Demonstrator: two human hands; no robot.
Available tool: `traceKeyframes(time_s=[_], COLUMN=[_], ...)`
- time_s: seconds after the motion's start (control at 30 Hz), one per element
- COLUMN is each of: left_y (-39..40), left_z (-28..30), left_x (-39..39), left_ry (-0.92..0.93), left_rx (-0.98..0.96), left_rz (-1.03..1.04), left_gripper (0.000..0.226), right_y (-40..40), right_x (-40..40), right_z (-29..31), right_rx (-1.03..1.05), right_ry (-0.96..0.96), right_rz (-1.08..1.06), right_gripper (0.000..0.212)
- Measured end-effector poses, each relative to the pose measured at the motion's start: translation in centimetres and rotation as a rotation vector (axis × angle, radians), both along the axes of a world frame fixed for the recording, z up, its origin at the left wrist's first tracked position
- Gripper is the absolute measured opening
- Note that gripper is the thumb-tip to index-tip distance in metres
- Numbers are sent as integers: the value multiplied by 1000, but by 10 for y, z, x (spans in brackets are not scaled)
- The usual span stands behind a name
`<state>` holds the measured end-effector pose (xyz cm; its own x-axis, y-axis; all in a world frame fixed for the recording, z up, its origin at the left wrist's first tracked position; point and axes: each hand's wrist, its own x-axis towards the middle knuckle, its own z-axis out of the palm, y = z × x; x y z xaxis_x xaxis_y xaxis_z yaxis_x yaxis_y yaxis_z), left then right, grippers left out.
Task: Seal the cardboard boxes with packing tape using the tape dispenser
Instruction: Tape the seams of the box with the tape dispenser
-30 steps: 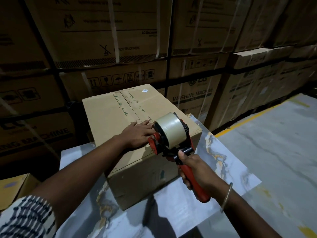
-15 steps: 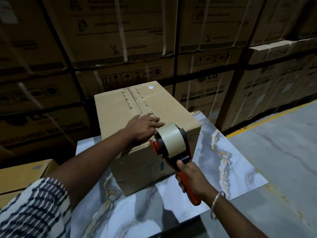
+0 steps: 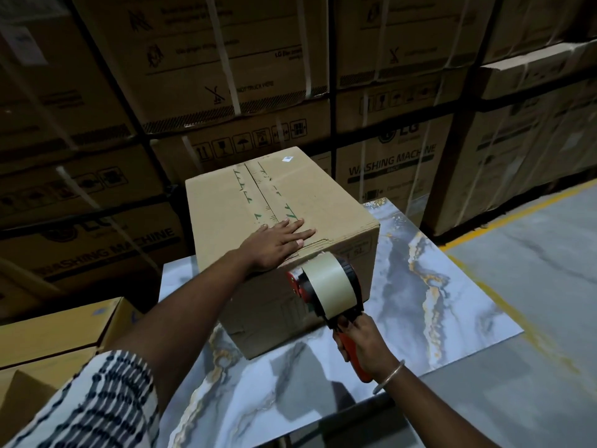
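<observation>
Behind box [image 3: 226,215]: "WASHING MACHINE" cartons [image 3: 392,163].

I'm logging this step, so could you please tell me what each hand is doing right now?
Left hand: open, flat on the cardboard box.
Right hand: closed around the tape dispenser handle.

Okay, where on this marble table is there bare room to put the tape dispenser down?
Bare marble table lies right of the box, out to the table's right edge, and in front of the box toward the near edge. The left side is crowded: the left hand presses the box top, and the right hand holds the tape dispenser at the box's near face.
</observation>
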<state>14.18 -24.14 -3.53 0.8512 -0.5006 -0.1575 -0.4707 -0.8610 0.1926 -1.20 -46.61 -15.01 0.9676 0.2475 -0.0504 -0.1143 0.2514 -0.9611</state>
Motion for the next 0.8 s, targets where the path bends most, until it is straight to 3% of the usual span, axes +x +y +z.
traceKeyframes(time_s=[0.13,0.27,0.37,0.5,0.67,0.8], left_y=[2,3,5,6,2,-10], left_z=[-4,-2,-6,-5,-3,0], left_x=[1,-7,-3,4,3,0], left_ry=[-30,-232,-354,-362,-345,-336], left_rx=[-49,-203,-196,-145,-68,87], left_rz=[0,-144,-343,-382,-418,-399], left_gripper=[42,42,40,38,40,50], right_y=[-2,1,3,1,-4,-9], right_x=[-6,-7,-7,-11,-23,-22], right_z=[-14,-14,-16,-17,-13,-10], right_rx=[-11,3,42,71,81,67], right_ry=[0,-33,-14,-9,4,21], right_rz=[-38,-51,-41,-29,-50,-28], right_gripper=[75,24,29,41,17,29])
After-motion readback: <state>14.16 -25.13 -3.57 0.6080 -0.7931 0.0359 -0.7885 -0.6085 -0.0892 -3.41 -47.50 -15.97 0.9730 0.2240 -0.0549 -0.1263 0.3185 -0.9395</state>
